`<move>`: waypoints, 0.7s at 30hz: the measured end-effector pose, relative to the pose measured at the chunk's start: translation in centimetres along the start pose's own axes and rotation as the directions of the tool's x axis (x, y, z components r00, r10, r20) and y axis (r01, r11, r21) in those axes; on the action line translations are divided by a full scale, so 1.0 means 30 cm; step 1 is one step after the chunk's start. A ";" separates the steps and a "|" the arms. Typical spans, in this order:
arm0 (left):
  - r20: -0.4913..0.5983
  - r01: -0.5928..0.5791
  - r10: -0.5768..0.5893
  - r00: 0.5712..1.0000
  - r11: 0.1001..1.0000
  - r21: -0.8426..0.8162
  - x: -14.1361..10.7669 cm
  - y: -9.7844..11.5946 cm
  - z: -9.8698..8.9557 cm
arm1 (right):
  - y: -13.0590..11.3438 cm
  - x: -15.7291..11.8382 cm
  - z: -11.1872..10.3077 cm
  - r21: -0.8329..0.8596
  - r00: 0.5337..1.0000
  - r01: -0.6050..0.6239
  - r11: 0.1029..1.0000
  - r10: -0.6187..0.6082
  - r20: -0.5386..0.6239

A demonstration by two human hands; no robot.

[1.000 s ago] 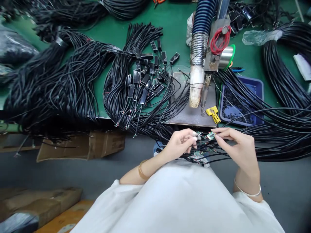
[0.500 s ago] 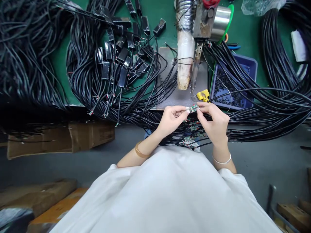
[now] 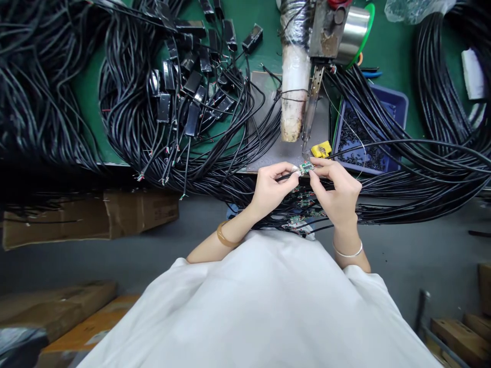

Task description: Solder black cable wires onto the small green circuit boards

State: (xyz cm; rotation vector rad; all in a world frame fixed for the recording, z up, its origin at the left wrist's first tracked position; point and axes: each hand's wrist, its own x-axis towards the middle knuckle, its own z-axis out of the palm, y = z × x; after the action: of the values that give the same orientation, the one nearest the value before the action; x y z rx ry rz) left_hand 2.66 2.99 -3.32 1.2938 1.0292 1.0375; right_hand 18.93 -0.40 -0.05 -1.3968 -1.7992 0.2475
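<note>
Circuit board (image 3: 307, 167), centre of frame, lies crosswise between fingers: those of the left hand (image 3: 273, 188) pinch a black cable (image 3: 283, 178) at its left end; the right hand's (image 3: 336, 190) grip its right end. Neither hand is nearer. Beyond, toward the top, sits a yellow clip (image 3: 320, 149).

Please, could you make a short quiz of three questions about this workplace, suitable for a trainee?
1. True or false: the green circuit board is between the left hand and the right hand.
2. What colour is the clip near the tray?
a) red
b) yellow
c) white
3. What small things lie inside that tray?

Key:
1. True.
2. b) yellow.
3. Many small black pieces.
</note>
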 end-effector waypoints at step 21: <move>0.024 0.097 -0.095 0.995 0.989 -0.111 0.055 0.024 0.007 | -0.003 -0.040 -0.040 0.027 0.919 0.034 0.999 -0.020 -0.393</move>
State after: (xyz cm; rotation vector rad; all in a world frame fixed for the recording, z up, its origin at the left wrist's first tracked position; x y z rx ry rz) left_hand 3.22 4.54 -2.62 1.1499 0.9952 0.9946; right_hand 19.77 -1.85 0.20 -1.2904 -1.4718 -0.0210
